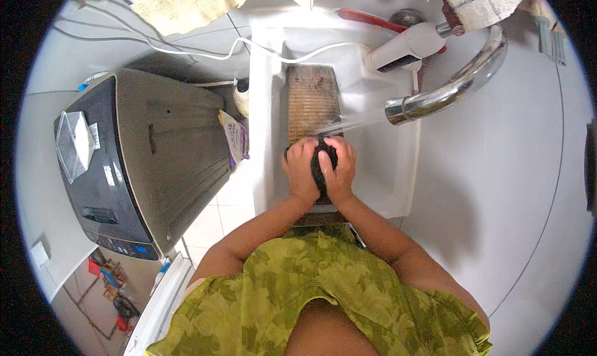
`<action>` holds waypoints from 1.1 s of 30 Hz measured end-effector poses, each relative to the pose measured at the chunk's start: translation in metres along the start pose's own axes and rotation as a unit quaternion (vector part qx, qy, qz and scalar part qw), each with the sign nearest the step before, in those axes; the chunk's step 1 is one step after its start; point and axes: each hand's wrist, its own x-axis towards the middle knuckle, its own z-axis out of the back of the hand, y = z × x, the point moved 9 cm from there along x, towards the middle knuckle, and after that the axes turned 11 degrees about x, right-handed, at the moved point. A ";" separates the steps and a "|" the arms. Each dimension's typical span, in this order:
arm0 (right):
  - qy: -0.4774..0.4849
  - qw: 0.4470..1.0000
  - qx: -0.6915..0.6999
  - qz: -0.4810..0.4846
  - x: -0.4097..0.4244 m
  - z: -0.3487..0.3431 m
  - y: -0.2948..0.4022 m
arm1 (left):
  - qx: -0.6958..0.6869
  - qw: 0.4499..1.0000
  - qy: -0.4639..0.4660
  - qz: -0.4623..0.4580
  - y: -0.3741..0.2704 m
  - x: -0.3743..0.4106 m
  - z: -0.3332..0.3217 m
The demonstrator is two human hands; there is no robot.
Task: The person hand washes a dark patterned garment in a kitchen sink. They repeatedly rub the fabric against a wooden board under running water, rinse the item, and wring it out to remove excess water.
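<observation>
Both hands are close together over a ribbed wooden washboard (313,99) that leans in a white sink (387,169). My left hand (302,167) grips the left side of a dark, wet cloth-like item (319,172). On its other side my right hand (340,165) is closed on the same dark item, thumb lying across it. Water runs from the curved chrome faucet (447,95) towards the washboard just above my fingers. The lower part of the washboard is mostly hidden by my hands and wrists.
A top-loading washing machine (172,155) stands left of the sink, with a detergent-like packet (234,137) beside it. A white electric faucet body (406,46) with a white cord and a red-handled object (368,19) are at the sink's back. Towels (186,6) hang above.
</observation>
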 end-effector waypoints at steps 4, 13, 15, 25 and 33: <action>0.027 0.995 -0.072 -0.055 0.024 -0.014 -0.053 | 0.112 0.987 0.117 -0.013 0.013 0.040 -0.030; 0.174 0.973 -0.146 -0.035 0.076 -0.050 -0.113 | 0.146 0.979 0.140 0.009 0.015 0.077 -0.037; 0.132 0.986 -0.086 0.061 0.071 -0.036 -0.083 | 0.086 0.990 0.110 -0.005 0.016 0.067 -0.030; -0.026 0.999 -0.010 -0.022 0.004 -0.003 -0.016 | -0.042 0.995 -0.080 0.037 0.001 0.006 0.012; -0.007 0.983 -0.164 -0.079 0.047 -0.019 -0.065 | 0.088 0.993 0.081 0.021 0.023 0.072 -0.041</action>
